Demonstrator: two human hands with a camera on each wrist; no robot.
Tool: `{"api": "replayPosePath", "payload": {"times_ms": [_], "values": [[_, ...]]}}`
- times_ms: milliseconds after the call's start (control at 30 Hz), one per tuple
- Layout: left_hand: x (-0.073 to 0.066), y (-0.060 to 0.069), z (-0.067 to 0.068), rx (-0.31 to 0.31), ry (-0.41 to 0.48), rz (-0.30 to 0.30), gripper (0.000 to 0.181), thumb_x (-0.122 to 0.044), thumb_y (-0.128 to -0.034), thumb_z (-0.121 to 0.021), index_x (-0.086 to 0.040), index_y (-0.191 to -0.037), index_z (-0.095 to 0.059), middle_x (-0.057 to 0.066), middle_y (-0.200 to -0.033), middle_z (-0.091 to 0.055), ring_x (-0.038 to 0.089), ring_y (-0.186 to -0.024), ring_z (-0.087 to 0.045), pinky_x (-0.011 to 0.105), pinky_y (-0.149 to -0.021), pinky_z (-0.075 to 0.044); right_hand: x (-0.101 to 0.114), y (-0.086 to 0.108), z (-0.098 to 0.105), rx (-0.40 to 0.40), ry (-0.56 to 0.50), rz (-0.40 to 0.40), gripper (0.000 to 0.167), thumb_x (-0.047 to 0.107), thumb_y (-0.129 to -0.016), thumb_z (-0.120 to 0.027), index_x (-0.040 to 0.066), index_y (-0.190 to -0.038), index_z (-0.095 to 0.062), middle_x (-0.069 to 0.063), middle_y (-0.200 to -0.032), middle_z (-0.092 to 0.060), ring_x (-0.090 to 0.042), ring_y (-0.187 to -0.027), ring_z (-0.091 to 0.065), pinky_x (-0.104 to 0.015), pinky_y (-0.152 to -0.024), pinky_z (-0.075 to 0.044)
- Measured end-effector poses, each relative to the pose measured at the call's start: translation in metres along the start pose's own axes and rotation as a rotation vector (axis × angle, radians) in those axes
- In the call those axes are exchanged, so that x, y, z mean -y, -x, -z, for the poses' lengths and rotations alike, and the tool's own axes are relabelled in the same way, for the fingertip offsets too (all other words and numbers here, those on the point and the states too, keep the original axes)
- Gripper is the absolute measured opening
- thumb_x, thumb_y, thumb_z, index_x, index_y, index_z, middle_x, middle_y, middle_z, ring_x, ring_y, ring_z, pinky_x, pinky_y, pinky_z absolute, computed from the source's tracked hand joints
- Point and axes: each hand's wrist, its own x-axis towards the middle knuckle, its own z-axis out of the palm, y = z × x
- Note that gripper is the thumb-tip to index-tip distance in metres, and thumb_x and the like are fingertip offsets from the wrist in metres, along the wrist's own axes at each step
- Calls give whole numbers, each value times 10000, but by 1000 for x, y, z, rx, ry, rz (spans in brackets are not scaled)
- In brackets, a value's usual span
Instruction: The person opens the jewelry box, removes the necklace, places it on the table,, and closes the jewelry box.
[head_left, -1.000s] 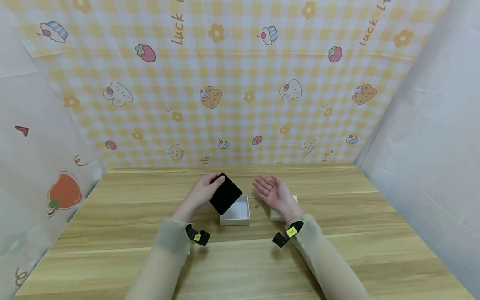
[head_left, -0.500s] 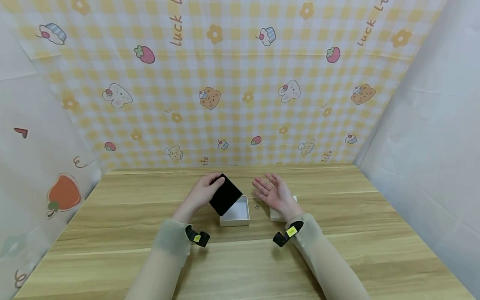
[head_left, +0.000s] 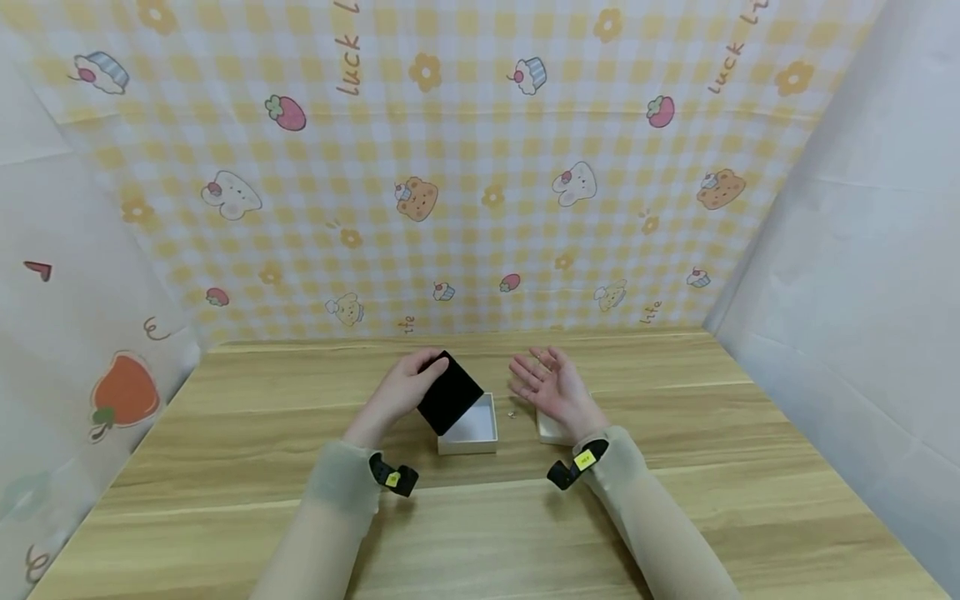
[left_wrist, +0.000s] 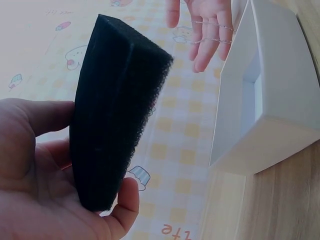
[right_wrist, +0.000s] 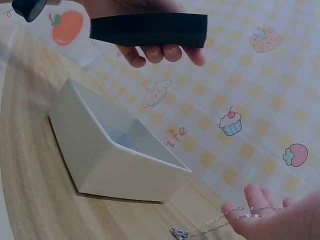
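Note:
My left hand (head_left: 396, 393) grips a square black foam pad (head_left: 450, 393) between thumb and fingers, tilted above an open white box (head_left: 468, 447). The left wrist view shows the pad's thickness and its rough, porous edge. Palm up, my right hand (head_left: 557, 390) has its fingers loosely extended. Across those fingers lies a thin silver necklace (right_wrist: 220, 218), whose small pendant (right_wrist: 178, 233) dangles to the left of the hand. Whether the pendant touches the table cannot be told. The box stands between the hands, with a pale inside.
Behind and partly under my right wrist lies a second pale, box-like piece (head_left: 553, 431), mostly hidden. The wooden table (head_left: 480, 533) ends at a yellow checked cloth (head_left: 480, 242). White cloth walls stand at both sides.
The head view has shifted slightly. Both hands keep nearly the same pose, with the foam pad still in the left and the necklace on the right.

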Motion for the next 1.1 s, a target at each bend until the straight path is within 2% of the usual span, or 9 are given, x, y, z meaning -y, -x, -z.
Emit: {"api": "replayPosePath", "payload": {"times_ms": [67, 133, 267, 300, 367, 667, 900, 1100], "values": [[0, 0, 0, 8, 7, 0, 359, -294, -1026, -485, -36, -1248, -600, 123, -1070, -619, 221, -865, -557, 400, -811, -451, 0, -1, 0, 0, 12, 2, 603, 377, -1061, -276, 87, -1551, -75, -166, -1590, -133, -300, -1435, -221, -484, -1148, -119], [-10, 5, 1, 15, 1, -1, 353, -258, -1030, -477, -5, -1249, -592, 134, -1068, -618, 222, -867, -552, 409, -821, -446, 1, -2, 0, 2, 31, 5, 608, 383, -1062, -264, 64, -1546, -80, -165, -1594, -119, -300, -1435, -217, -463, -1153, -113], [-10, 5, 1, 17, -9, 12, 359, -263, -1031, -473, -15, -1263, -588, 133, -1086, -616, 236, -896, -552, 436, -859, -435, 4, -4, -3, -6, 57, 8, 616, 387, -1062, -248, 35, -1538, -78, -173, -1594, -106, -305, -1440, -199, -440, -1157, -94], [-9, 5, 2, 14, -11, 13, 360, -274, -1029, -476, -27, -1264, -591, 127, -1087, -617, 236, -897, -553, 433, -863, -434, 5, -5, -3, -9, 57, 8, 618, 386, -1062, -247, 35, -1538, -69, -174, -1594, -105, -305, -1441, -194, -442, -1158, -88], [2, 0, 1, 11, -6, 20, 385, -322, -1023, -482, -57, -1280, -590, 110, -1098, -618, 234, -904, -556, 430, -866, -434, 8, -7, -3, -21, 52, 6, 619, 385, -1061, -258, 44, -1540, -66, -171, -1592, -119, -304, -1442, -192, -445, -1157, -84], [3, -1, 1, 16, 3, 19, 424, -341, -1023, -481, -49, -1319, -565, 118, -1109, -616, 226, -895, -563, 399, -848, -443, 13, -9, 1, -27, 27, 13, 634, 396, -1055, -293, 102, -1556, -36, -169, -1588, -152, -305, -1434, -221, -472, -1151, -111], [4, -2, 1, 10, 7, -19, 417, -301, -1025, -488, -13, -1318, -557, 137, -1154, -615, 232, -935, -560, 452, -893, -429, 13, -12, 4, -9, 31, 8, 620, 395, -1059, -257, 44, -1543, -95, -161, -1593, -131, -296, -1439, -207, -443, -1154, -126], [4, -1, 0, 9, 0, -8, 431, -304, -1026, -487, -5, -1331, -543, 139, -1178, -606, 230, -950, -553, 454, -911, -422, 15, -15, 6, -20, 7, 8, 612, 393, -1060, -242, 20, -1533, -129, -149, -1598, -119, -279, -1447, -185, -410, -1157, -121]]}}
